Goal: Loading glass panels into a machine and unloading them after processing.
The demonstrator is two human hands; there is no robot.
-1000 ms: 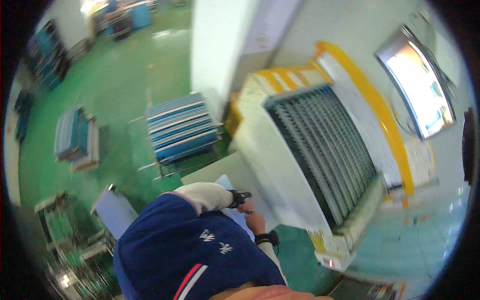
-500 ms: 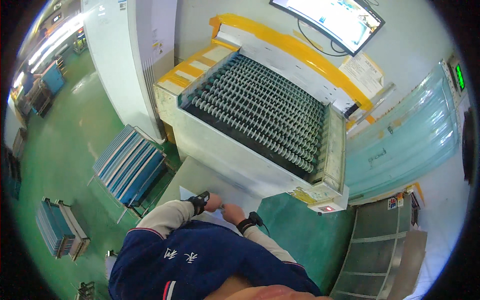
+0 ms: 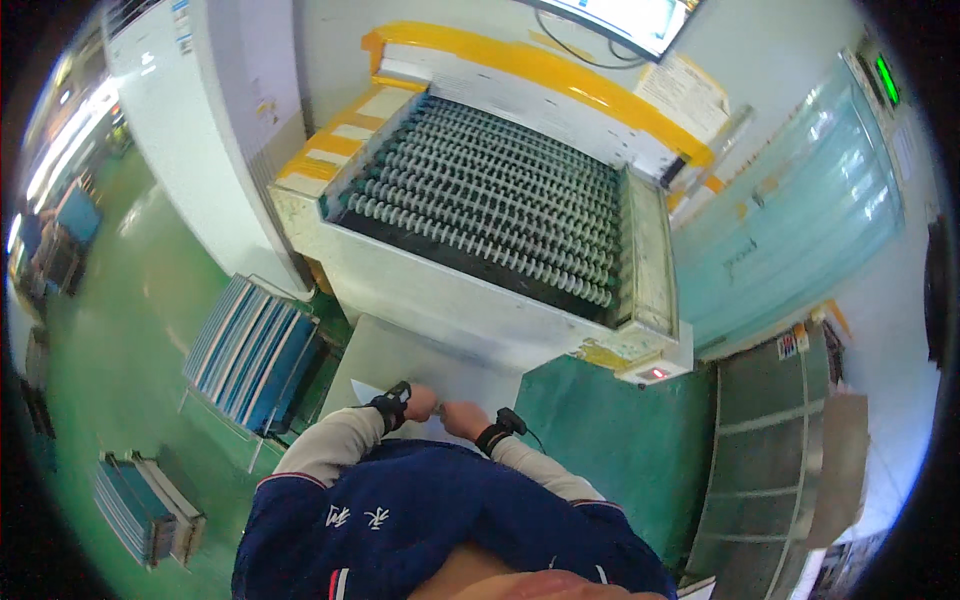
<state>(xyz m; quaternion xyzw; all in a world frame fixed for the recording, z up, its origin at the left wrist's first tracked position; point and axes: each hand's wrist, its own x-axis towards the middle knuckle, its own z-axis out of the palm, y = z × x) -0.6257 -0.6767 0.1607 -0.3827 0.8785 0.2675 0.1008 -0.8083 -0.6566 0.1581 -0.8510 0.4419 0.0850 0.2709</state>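
Note:
My left hand (image 3: 421, 402) and my right hand (image 3: 462, 420) are close together in front of my body, both with curled fingers. Between their fingertips there may be something small, too small to make out. They are over a light grey tabletop (image 3: 430, 362). A white sheet (image 3: 362, 389) on it shows beside my left wrist, the rest of it hidden by my arm. Black bands with small devices circle both wrists; a thin cable trails from the right one.
Beyond the tabletop stands a pale machine (image 3: 440, 275) with rows of ridged rollers (image 3: 500, 200) and yellow tape. On the left are racks of blue panels (image 3: 250, 350) and teal panels (image 3: 130, 510). A metal cabinet (image 3: 760, 460) is at right, and a monitor (image 3: 640, 20) hangs above.
The whole view has shifted, with the machine and monitor now farther left and higher. My hands stay together with curled fingers. Less of the white sheet shows around them.

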